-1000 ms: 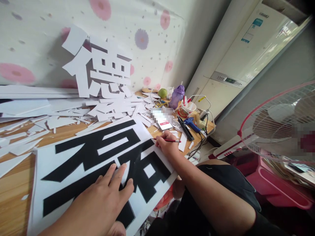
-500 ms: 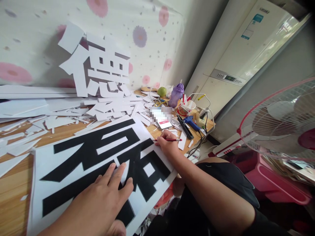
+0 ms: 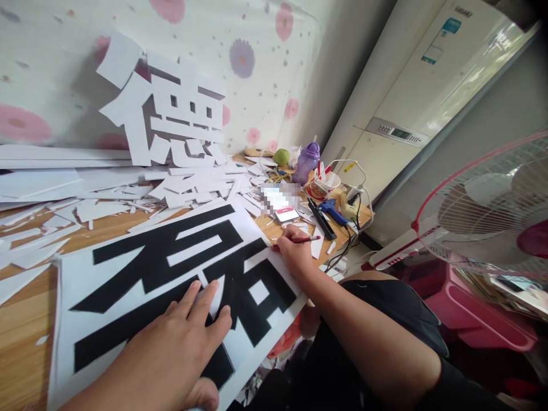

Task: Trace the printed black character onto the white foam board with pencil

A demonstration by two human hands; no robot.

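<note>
A white sheet (image 3: 252, 228) printed with a large black character (image 3: 171, 257) lies on the wooden table. My left hand (image 3: 180, 337) rests on its lower middle, fingers spread and holding nothing. At the sheet's right edge my right hand (image 3: 294, 251) grips a thin red pen (image 3: 306, 240), its tip end near the white margin beside the black print. The fingers hide part of the pen. Behind the sheet, a white cut-out character (image 3: 171, 114) stands against the flowered wall covering.
White offcuts (image 3: 192, 185) litter the table (image 3: 21, 342) behind and left. Beyond my right hand are a phone (image 3: 286, 214), a black tool (image 3: 321, 220), a blue glue gun (image 3: 334, 212), a purple bottle (image 3: 306, 164) and cables. A fan (image 3: 488, 200) stands at the right.
My right hand has shifted slightly and the pen is now tilted, its rear end higher. My left hand stays on the sheet.
</note>
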